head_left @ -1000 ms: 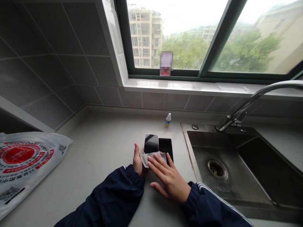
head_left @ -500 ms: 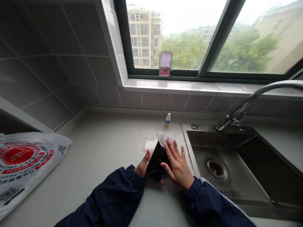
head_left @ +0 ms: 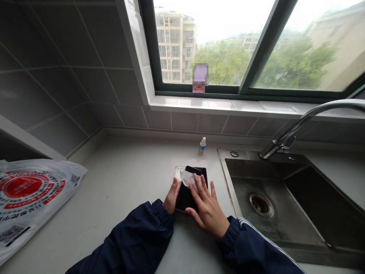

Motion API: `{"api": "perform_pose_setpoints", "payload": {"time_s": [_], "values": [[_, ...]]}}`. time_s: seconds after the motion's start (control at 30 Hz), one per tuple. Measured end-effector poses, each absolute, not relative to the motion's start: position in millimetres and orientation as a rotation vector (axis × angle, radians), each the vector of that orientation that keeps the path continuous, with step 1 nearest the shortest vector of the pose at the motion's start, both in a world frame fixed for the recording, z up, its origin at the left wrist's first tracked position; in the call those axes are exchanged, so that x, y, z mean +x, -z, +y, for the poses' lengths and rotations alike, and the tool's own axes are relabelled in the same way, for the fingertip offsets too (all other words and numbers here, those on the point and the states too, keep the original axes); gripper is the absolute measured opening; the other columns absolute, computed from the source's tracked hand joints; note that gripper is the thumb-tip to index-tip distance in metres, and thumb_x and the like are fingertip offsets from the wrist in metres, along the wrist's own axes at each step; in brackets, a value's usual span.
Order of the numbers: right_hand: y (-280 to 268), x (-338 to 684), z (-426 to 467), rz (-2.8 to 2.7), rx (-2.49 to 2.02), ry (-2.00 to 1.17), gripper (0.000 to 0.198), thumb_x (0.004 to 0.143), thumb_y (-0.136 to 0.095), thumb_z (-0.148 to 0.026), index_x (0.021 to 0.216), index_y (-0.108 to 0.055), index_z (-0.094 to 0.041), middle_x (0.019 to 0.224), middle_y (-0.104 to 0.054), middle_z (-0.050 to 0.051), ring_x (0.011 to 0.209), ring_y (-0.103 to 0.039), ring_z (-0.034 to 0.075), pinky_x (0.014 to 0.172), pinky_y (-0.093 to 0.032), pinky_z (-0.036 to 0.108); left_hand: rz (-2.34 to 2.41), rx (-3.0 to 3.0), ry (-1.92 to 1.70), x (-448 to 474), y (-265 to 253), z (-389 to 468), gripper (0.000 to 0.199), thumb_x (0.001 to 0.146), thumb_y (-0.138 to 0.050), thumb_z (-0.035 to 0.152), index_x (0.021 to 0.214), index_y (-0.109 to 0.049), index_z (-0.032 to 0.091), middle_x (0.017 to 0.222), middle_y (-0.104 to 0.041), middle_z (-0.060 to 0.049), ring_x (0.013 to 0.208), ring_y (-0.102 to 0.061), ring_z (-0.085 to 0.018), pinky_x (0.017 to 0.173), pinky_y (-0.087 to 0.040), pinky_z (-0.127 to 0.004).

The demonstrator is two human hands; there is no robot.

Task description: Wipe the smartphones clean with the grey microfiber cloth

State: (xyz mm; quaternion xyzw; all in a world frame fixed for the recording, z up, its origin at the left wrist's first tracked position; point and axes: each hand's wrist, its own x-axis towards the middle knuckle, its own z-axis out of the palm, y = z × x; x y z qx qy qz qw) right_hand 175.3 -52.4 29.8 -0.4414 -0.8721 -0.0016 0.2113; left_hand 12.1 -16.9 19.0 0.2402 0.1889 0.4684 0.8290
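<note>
My left hand (head_left: pixel 171 196) grips the left edge of a black smartphone (head_left: pixel 186 198), thumb along its side and the other fingers hidden beneath. My right hand (head_left: pixel 209 213), fingers extended and slightly spread, presses a thin whitish wiping cloth (head_left: pixel 186 178) onto the upper part of the phone's screen. Behind the phone, a clear phone case (head_left: pixel 178 171) lies on the counter, partly covered. A flat black object (head_left: pixel 204 172) shows past the phone's upper right edge; its kind cannot be made out.
A small white-capped spray bottle (head_left: pixel 202 146) stands on the white counter (head_left: pixel 128 167) near the back wall. To the right is a steel sink (head_left: pixel 273 232) with a curved faucet (head_left: pixel 299 123). A printed plastic bag (head_left: pixel 37 198) lies at the left, below the window (head_left: pixel 222 42) side wall.
The cloth has slid left and toward me over the screen, with my right hand moving along. The phone has tilted, so its top edge and the black object behind now show.
</note>
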Motion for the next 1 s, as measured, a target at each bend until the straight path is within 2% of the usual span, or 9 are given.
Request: {"api": "perform_pose_setpoints", "payload": {"time_s": [0.1, 0.2, 0.3, 0.5, 0.6, 0.67, 0.77, 0.87, 1.0], "values": [[-32, 177, -52, -2.466, -1.146, -0.005, 0.067, 0.100, -0.045, -0.038, 0.156, -0.018, -0.012, 0.160, -0.018, 0.015, 0.149, -0.010, 0.035, 0.116, -0.013, 0.066, 0.406, 0.475, -1.040, 14, -24, -17, 0.072, 0.093, -0.036, 0.062, 0.138, -0.049, 0.008, 0.133, -0.061, -0.018, 0.133, -0.048, -0.032, 0.116, -0.029, -0.042], [-35, 178, -53, -2.523, -1.075, -0.036, 0.064, 0.100, -0.044, -0.036, 0.154, -0.021, -0.010, 0.159, -0.023, 0.014, 0.149, -0.015, 0.033, 0.118, -0.014, 0.063, 0.421, 0.437, -1.085, 15, -25, -17, 0.069, 0.094, -0.039, 0.060, 0.134, -0.053, 0.006, 0.130, -0.063, -0.018, 0.134, -0.047, -0.031, 0.118, -0.027, -0.041], [-37, 176, -55, -2.582, -0.994, -0.076, 0.065, 0.100, -0.045, -0.040, 0.153, -0.025, -0.008, 0.160, -0.021, 0.012, 0.149, -0.013, 0.033, 0.118, -0.014, 0.062, 0.424, 0.374, -1.063, 15, -22, -17, 0.070, 0.092, -0.043, 0.061, 0.133, -0.054, 0.005, 0.125, -0.066, -0.019, 0.129, -0.053, -0.032, 0.116, -0.030, -0.043], [-38, 174, -55, -2.626, -0.972, -0.101, 0.065, 0.101, -0.042, -0.044, 0.154, -0.022, -0.013, 0.160, -0.021, 0.009, 0.149, -0.013, 0.032, 0.118, -0.004, 0.065, 0.421, 0.344, -0.983, 13, -18, -16, 0.080, 0.087, -0.047, 0.066, 0.138, -0.049, 0.005, 0.119, -0.067, -0.021, 0.118, -0.061, -0.034, 0.108, -0.041, -0.045], [-36, 179, -51, -2.570, -1.085, -0.101, 0.066, 0.102, -0.040, -0.042, 0.156, -0.016, -0.014, 0.161, -0.019, 0.010, 0.150, -0.012, 0.031, 0.117, -0.007, 0.065, 0.409, 0.450, -0.958, 12, -17, -17, 0.079, 0.087, -0.048, 0.065, 0.143, -0.044, 0.011, 0.121, -0.067, -0.019, 0.111, -0.065, -0.032, 0.095, -0.051, -0.041], [-34, 184, -46, -2.493, -1.165, -0.093, 0.067, 0.102, -0.039, -0.041, 0.157, -0.011, -0.015, 0.161, -0.017, 0.011, 0.150, -0.011, 0.031, 0.117, -0.010, 0.064, 0.414, 0.560, -0.868, 11, -16, -19, 0.079, 0.087, -0.046, 0.067, 0.147, -0.038, 0.017, 0.121, -0.066, -0.018, 0.098, -0.070, -0.031, 0.075, -0.058, -0.037], [-34, 189, -41, -2.385, -1.228, -0.076, 0.069, 0.102, -0.038, -0.040, 0.157, -0.005, -0.014, 0.162, -0.013, 0.014, 0.150, -0.011, 0.031, 0.116, -0.014, 0.063, 0.445, 0.710, -0.768, 9, -15, -22, 0.081, 0.086, -0.039, 0.071, 0.151, -0.032, 0.023, 0.121, -0.066, -0.019, 0.073, -0.073, -0.028, 0.046, -0.053, -0.029], [-33, 190, -40, -2.352, -1.240, -0.052, 0.071, 0.102, -0.038, -0.040, 0.157, -0.003, -0.014, 0.162, -0.013, 0.014, 0.150, -0.009, 0.032, 0.116, -0.017, 0.063, 0.464, 0.772, -0.767, 9, -12, -23, 0.081, 0.087, -0.035, 0.072, 0.151, -0.031, 0.023, 0.120, -0.065, -0.020, 0.066, -0.072, -0.025, 0.041, -0.049, -0.026], [-31, 189, -42, -2.370, -1.253, -0.041, 0.070, 0.101, -0.039, -0.039, 0.157, -0.006, -0.014, 0.162, -0.014, 0.013, 0.150, -0.004, 0.034, 0.115, -0.018, 0.065, 0.463, 0.751, -0.794, 7, -6, -22, 0.081, 0.087, -0.033, 0.072, 0.152, -0.029, 0.023, 0.118, -0.066, -0.021, 0.073, -0.072, -0.027, 0.041, -0.048, -0.024]]}}
